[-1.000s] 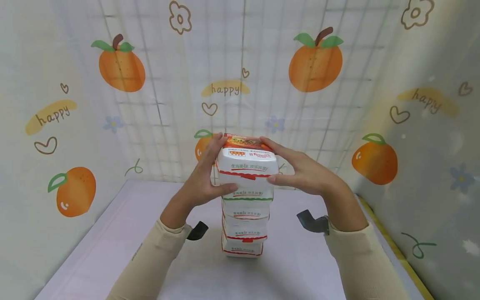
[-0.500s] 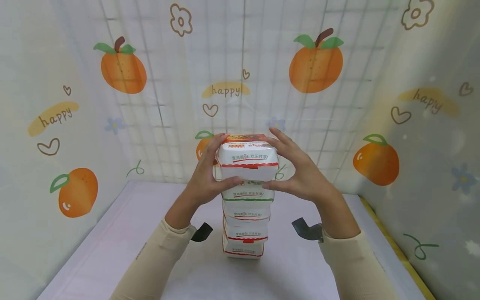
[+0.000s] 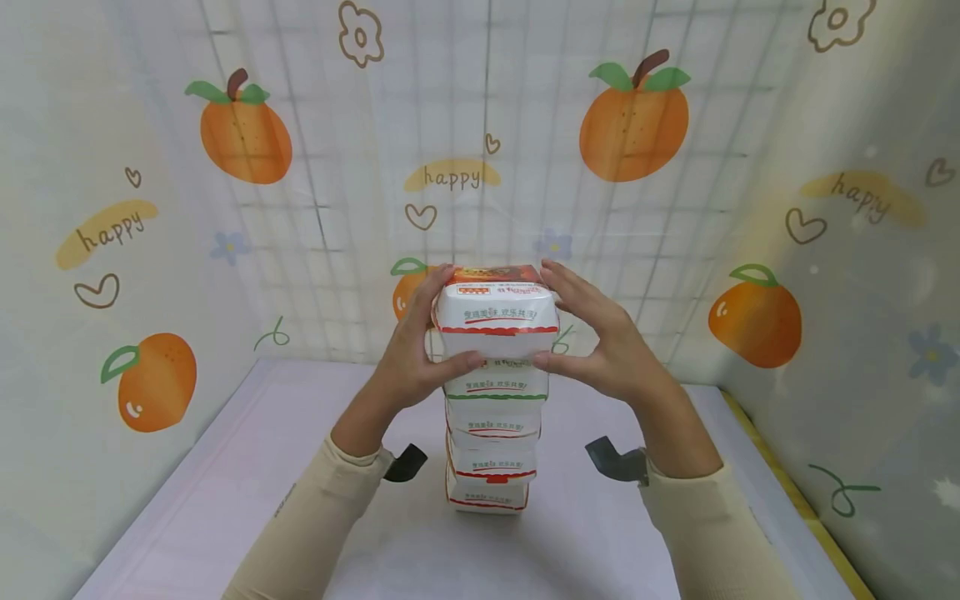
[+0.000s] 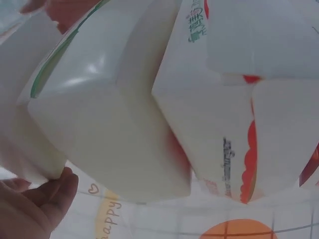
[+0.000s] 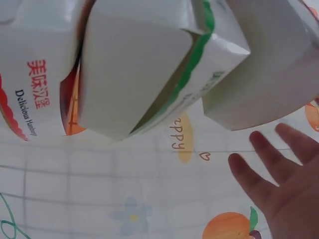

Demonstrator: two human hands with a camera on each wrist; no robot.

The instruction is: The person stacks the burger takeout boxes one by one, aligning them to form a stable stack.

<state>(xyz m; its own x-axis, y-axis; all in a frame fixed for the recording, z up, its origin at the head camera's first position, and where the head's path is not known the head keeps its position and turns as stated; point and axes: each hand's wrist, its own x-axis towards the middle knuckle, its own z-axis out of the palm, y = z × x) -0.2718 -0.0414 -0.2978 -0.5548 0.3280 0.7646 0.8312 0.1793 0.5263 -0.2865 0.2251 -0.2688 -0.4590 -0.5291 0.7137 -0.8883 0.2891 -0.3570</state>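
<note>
A paper burger box (image 3: 497,321) with red trim and a burger picture on its lid tops an upright stack of several such boxes. My left hand (image 3: 411,346) holds its left side, thumb across the front near its lower edge; in the left wrist view, that hand's bent fingers (image 4: 60,199) touch the box's corner. On the other side, my right hand (image 3: 611,346) has its thumb at the lower front corner. Its extended, spread fingers (image 5: 266,162) stand just off the box in the right wrist view. Directly below is a green-trimmed burger box (image 3: 497,383).
Lower red-trimmed boxes (image 3: 491,462) are slightly out of line with each other. The stack stands on a pale tabletop (image 3: 315,508). Behind hangs a curtain (image 3: 330,158) printed with oranges, over a wire grid. A yellow strip (image 3: 795,492) runs along the right edge.
The top box has shifted and turned slightly, its front face now squarer to the view. My right fingers have lifted from its lid to its side; the left hand has barely moved.
</note>
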